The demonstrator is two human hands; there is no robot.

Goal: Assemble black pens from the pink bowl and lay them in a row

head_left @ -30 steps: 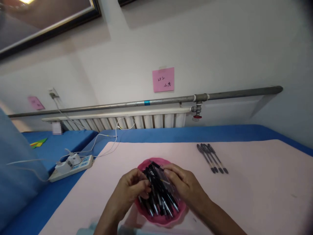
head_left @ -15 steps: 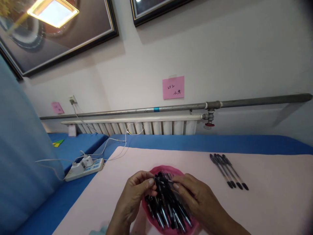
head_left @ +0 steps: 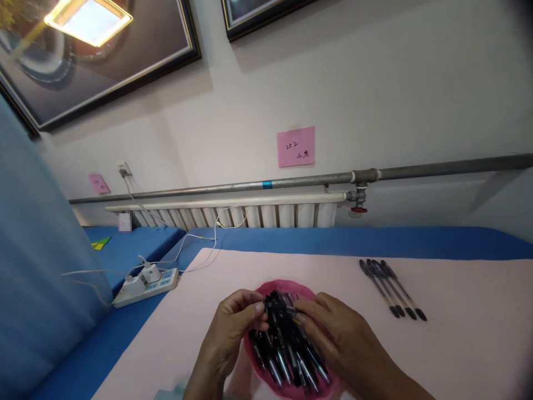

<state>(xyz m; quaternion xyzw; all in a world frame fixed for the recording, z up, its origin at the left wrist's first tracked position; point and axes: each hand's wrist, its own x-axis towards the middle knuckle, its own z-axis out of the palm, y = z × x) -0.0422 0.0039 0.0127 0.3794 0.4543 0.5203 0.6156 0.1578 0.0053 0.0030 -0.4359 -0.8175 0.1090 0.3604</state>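
Head view: both hands are over the shallow round pink plastic bowl [head_left: 291, 286], which sits on the pale pink sheet [head_left: 458, 344] near its front edge, dead centre of frame. The bowl holds a pile of black pens with silver tips [head_left: 291, 355], tips pointing mostly toward me.

My read on the left hand [head_left: 233, 328]: fingers curled, thumb and forefinger pinched onto the top end of one black pen [head_left: 272, 305] at the far side of the pile. The right hand [head_left: 337, 339] lies palm down across the right of the pile, fingertips touching the same pen end. I cannot tell whether it actually grips or only rests there.

A row of four black capped pens [head_left: 391, 289] lies side by side on the sheet, well right of the bowl.

The sheet lies on a blue table cloth [head_left: 375, 241]. A white power strip [head_left: 145, 286] with plugged chargers sits on the cloth at left. On the wall behind: a white ribbed radiator [head_left: 258, 214], a grey steel pipe [head_left: 291, 180] and a pink paper note [head_left: 295, 146].
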